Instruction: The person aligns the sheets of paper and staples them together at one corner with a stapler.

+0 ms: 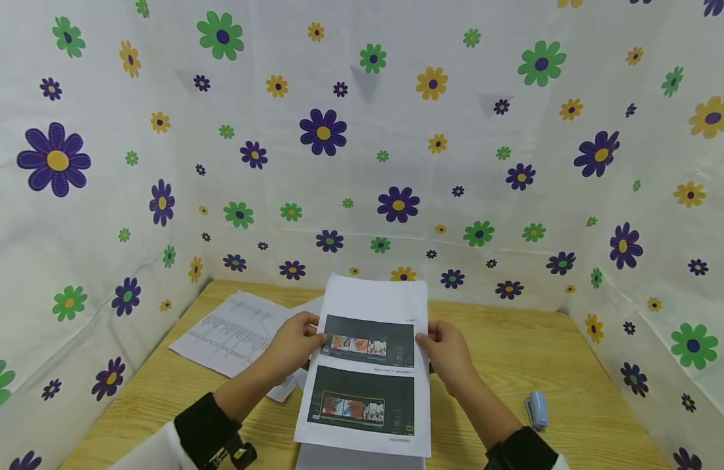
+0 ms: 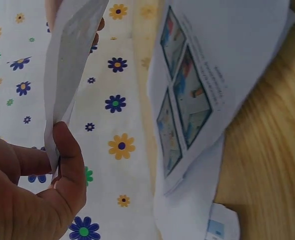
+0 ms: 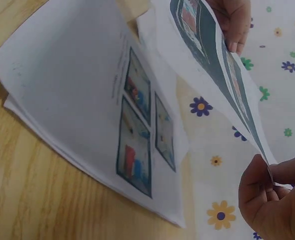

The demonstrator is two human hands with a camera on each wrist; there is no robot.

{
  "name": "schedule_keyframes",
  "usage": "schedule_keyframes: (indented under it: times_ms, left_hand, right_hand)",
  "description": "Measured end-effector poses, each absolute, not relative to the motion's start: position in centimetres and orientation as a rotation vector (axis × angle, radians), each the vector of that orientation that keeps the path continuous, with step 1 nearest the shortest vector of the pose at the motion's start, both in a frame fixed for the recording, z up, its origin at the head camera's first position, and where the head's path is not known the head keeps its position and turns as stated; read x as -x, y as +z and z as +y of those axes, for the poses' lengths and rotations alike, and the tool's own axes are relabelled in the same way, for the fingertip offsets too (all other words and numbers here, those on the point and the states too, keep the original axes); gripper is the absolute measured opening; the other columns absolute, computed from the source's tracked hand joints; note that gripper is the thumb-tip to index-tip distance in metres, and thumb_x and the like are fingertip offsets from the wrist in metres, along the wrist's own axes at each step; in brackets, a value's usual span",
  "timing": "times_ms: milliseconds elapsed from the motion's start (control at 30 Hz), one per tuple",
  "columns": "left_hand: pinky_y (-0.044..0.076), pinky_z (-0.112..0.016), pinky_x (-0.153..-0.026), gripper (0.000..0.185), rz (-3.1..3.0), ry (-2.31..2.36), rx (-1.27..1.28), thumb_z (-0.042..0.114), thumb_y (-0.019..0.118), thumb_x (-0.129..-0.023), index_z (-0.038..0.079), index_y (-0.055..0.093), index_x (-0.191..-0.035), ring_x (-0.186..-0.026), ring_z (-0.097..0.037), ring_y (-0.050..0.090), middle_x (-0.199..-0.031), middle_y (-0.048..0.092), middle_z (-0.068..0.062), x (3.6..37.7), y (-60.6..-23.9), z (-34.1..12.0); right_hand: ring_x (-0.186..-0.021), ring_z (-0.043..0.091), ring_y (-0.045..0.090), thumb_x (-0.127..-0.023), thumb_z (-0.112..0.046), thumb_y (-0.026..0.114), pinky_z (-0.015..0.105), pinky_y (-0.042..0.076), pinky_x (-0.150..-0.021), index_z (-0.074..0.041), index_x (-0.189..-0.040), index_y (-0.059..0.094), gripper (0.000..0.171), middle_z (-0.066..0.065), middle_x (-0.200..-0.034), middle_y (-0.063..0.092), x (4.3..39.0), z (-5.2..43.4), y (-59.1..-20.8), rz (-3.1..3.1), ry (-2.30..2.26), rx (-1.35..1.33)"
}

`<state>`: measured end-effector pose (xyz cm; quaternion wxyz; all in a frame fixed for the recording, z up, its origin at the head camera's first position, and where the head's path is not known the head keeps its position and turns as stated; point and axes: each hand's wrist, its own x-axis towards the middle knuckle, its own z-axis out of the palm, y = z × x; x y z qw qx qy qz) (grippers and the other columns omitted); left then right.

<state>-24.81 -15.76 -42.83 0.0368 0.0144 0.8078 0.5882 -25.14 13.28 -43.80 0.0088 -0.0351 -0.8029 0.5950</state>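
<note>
While held above the worktop (image 1: 514, 352), the items are entered as follows.

Printed sheet (image 1: 367, 365): held clear of the worktop between both hands, at the centre of the head view; two dark picture blocks are shown on its face.
Long axis: run away from the person, the far short edge toward the flowered backdrop (image 1: 362, 130), the near short edge toward the body; the print is seen to read upside down from the wearer's side.
Left hand (image 1: 294, 343): closed on the sheet's left long edge, thumb on top, near the upper picture block.
Right hand (image 1: 450, 356): closed on the right long edge at about the same height, thumb and fingers pinched on the paper.
Relation: the sheet lies directly between the hands, neither judged nearer.
Paper stack (image 3: 87, 115): lain flat on the worktop beneath the held sheet, colour pictures on its top page.
Text page (image 1: 232, 333): laid to the left, well apart from the hands.
Blue stapler (image 1: 536, 409): set near the right forearm, untouched.
</note>
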Motion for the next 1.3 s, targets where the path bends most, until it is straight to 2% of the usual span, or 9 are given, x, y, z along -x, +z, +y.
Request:
schedule_keyframes:
  times_ms: [467, 833, 1067, 1300]
  left_hand:
    - [0.056, -0.036, -0.047, 0.034, 2.666, 1.595, -0.006, 0.006, 0.07, -0.092, -0.005, 0.056, -0.122, -0.07, -0.021, 0.064, -0.092, 0.061, -0.014, 25.1, -46.5, -15.4]
    - [0.056, -0.036, -0.046, 0.031, 2.704, 1.506, -0.01, 0.004, 0.07, -0.091, -0.005, 0.057, -0.118, -0.07, -0.021, 0.064, -0.092, 0.06, -0.014, 25.1, -47.9, -15.1]
    - [0.056, -0.033, -0.05, 0.032, 2.808, 1.375, -0.047, 0.005, 0.072, -0.089, -0.005, 0.059, -0.116, -0.075, -0.021, 0.064, -0.09, 0.062, -0.012, 25.2, -48.4, -15.2]
    - [0.055, -0.033, -0.059, 0.035, 2.875, 1.24, -0.066, 0.008, 0.075, -0.088, -0.006, 0.059, -0.116, -0.078, -0.021, 0.063, -0.089, 0.063, -0.011, 25.4, -49.1, -15.3]
  right_hand:
    - [-0.075, 0.02, 0.064, -0.098, -0.009, 0.065, 0.033, 0.057, -0.053, 0.003, -0.122, 0.062, 0.027, 0.012, -0.095, 0.06, 25.1, 12.9, -46.8, -2.657, 1.71, 0.134]
    - [-0.075, 0.02, 0.064, -0.097, -0.007, 0.067, 0.034, 0.056, -0.052, 0.006, -0.121, 0.061, 0.028, 0.012, -0.095, 0.062, 24.9, 12.4, -47.4, -2.746, 1.575, 0.142]
    - [-0.078, 0.021, 0.06, -0.095, -0.007, 0.07, 0.028, 0.05, -0.051, 0.006, -0.118, 0.061, 0.028, 0.012, -0.097, 0.06, 25.2, 12.2, -48.1, -2.803, 1.469, 0.149]
    - [-0.078, 0.021, 0.059, -0.092, -0.007, 0.072, 0.029, 0.051, -0.057, 0.006, -0.116, 0.062, 0.029, 0.011, -0.094, 0.061, 25.5, 12.1, -48.7, -2.837, 1.391, 0.138]
